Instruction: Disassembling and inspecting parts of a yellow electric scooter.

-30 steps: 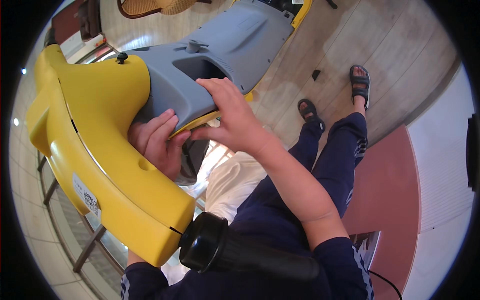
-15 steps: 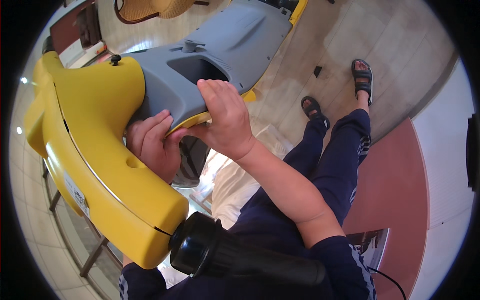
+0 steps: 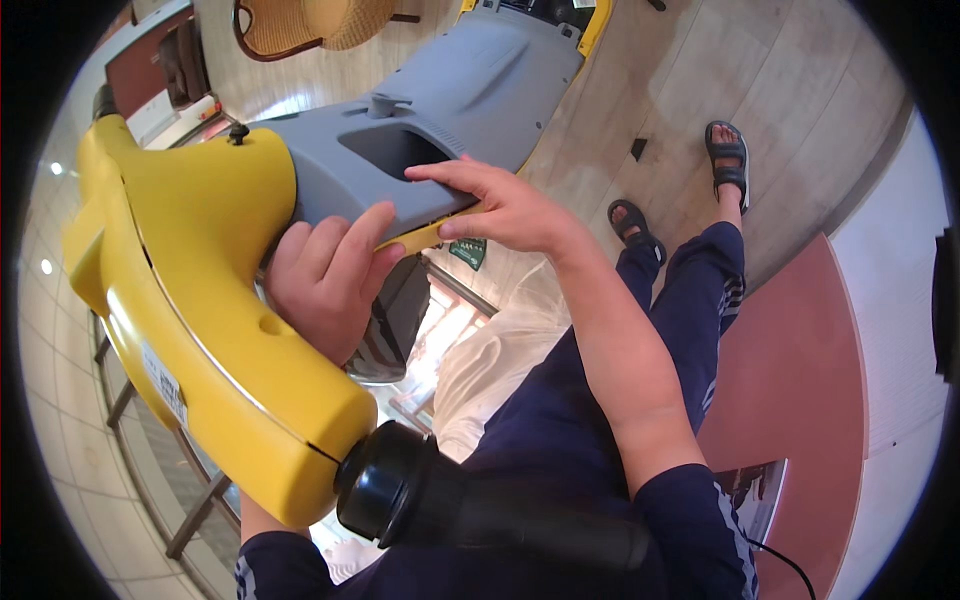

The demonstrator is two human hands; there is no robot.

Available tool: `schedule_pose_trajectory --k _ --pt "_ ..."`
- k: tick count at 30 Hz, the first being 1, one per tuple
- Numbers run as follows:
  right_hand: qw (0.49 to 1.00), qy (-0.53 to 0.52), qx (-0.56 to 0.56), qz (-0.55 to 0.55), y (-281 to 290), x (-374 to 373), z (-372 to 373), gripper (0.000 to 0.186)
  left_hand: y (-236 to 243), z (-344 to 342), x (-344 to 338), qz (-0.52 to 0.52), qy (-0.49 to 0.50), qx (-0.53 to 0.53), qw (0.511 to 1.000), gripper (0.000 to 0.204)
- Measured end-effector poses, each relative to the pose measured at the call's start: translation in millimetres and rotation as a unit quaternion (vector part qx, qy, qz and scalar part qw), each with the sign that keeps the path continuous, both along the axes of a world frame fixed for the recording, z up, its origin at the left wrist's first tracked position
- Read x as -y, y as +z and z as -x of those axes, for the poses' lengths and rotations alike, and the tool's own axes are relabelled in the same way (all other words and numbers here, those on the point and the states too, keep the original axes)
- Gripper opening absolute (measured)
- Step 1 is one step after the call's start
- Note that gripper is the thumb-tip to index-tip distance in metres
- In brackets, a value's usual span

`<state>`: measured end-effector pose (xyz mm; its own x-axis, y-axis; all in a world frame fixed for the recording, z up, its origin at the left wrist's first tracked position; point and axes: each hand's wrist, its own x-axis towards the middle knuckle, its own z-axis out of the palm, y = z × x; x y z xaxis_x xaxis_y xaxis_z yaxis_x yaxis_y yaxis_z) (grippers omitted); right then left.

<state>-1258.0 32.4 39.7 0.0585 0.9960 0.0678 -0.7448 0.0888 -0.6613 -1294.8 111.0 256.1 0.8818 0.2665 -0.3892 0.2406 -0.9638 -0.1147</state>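
Observation:
A machine has a yellow handlebar housing (image 3: 222,340) with a black grip (image 3: 390,485) and a grey body (image 3: 490,80) with a dark recess (image 3: 385,150). My left hand (image 3: 325,285) is curled against the grey body's near lower edge, beside a narrow yellow edge strip (image 3: 420,238). My right hand (image 3: 505,215) holds that same edge further right, fingertips over by the recess and thumb on the strip. A small green object (image 3: 468,256), partly hidden, shows just below the strip.
A wicker chair (image 3: 340,22) stands at the top. A pink curved panel (image 3: 775,365) and white wall (image 3: 895,280) are at the right. My legs and sandalled feet (image 3: 728,160) extend across the wooden floor (image 3: 780,70). Pale draped fabric (image 3: 480,370) lies beneath the machine.
My right hand has shifted right along the body's edge. My left hand has risen slightly to the right. The green object has come into sight below the yellow strip.

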Motion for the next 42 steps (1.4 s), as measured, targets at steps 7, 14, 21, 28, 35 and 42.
schedule_pose_trajectory --k 7,14,21,28,35,42 --pt "0.998 -0.061 0.019 -0.001 2.6 0.7 6.7 0.050 -1.5 2.3 1.3 -0.001 -0.002 -0.003 1.000 0.029" --pt "0.996 -0.072 0.057 0.010 4.0 0.8 1.7 0.054 -1.1 3.0 -0.9 0.007 -0.013 0.007 1.000 0.031" --pt "0.980 -0.104 0.164 0.049 15.9 4.0 1.4 0.059 -2.6 0.8 1.4 0.006 0.000 0.012 1.000 0.033" --pt "0.974 -0.113 0.196 0.030 12.9 -0.2 -7.0 0.055 -3.6 1.0 3.4 -0.001 0.016 0.011 1.000 0.030" --pt "0.977 -0.118 0.171 0.056 23.6 6.5 10.6 0.071 2.2 2.5 2.2 -0.011 0.007 -0.005 1.000 0.022" --pt "0.971 -0.139 0.105 0.165 18.1 21.6 30.5 0.088 -9.9 0.8 8.0 0.005 0.021 -0.012 1.000 0.019"
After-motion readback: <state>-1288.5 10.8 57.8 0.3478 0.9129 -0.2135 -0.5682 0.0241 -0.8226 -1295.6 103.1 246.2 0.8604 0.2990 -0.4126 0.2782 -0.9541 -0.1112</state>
